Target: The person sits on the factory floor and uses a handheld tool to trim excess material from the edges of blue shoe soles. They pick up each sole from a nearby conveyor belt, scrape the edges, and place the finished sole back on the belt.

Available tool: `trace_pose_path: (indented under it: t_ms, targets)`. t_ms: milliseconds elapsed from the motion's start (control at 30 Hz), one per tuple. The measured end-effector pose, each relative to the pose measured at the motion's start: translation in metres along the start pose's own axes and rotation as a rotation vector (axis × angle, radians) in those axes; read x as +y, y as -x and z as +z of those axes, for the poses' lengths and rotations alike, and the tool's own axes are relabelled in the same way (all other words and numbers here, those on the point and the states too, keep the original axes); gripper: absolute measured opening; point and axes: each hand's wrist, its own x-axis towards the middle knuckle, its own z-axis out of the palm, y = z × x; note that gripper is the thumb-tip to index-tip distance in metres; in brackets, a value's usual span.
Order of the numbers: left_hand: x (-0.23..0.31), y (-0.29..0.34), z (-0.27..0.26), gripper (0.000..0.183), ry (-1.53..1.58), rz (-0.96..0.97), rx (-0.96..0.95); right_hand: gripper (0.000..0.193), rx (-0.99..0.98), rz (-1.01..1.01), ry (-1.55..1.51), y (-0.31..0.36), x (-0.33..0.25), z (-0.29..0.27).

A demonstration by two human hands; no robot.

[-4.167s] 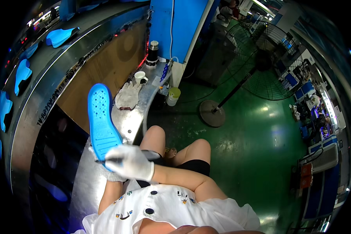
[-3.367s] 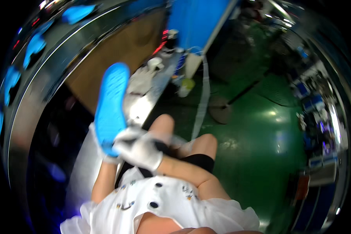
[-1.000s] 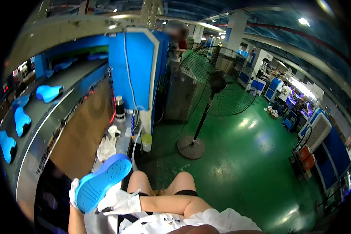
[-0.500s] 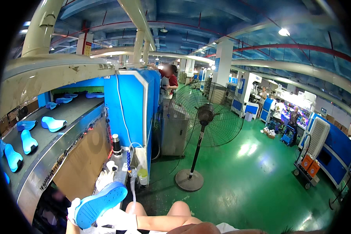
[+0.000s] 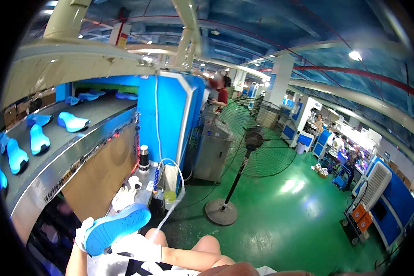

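A blue shoe sole [image 5: 117, 228] is tilted in front of me at the lower left, its patterned face turned up. My left hand [image 5: 83, 233], in a white glove, grips its left end, fingers curled over the edge. My right hand [image 5: 140, 247], gloved in white too, is closed beneath the sole's lower edge. A small dark tip shows by its fingers, but overexposure hides what it belongs to. A pale, flexible tube [image 5: 172, 209] loops from the bench down toward my right wrist.
Blue shoe pieces [image 5: 73, 122] lie on a conveyor belt [image 5: 55, 143] at left. A narrow bench holds a dark flask [image 5: 144, 156], a white cup [image 5: 134, 182] and a white glove [image 5: 123, 198]. A pedestal fan [image 5: 253, 138] stands ahead; a person in red [image 5: 221, 95] is beyond the blue machine.
My view has tilted and turned slightly left. The sole has risen a little and turned flatter, with both hands still at it. The tube has swung outward to the right.
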Motion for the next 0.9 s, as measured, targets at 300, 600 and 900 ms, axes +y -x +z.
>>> trace_pose_path:
  t_ms: [300,600,900]
  targets:
    - [-0.034,0.034,-0.062,0.059,0.052,-0.013,-0.044,0.025,-0.238,0.134,0.235,-0.003,-0.037,-0.018]
    - [0.017,0.082,-0.034,0.059,0.147,-0.219,-0.204,0.027,-0.155,-0.2,0.426,-0.029,-0.043,-0.017]
    - [0.022,0.083,-0.037,0.079,0.114,-0.325,-0.268,0.026,-0.182,-0.128,0.515,-0.031,-0.026,-0.03]
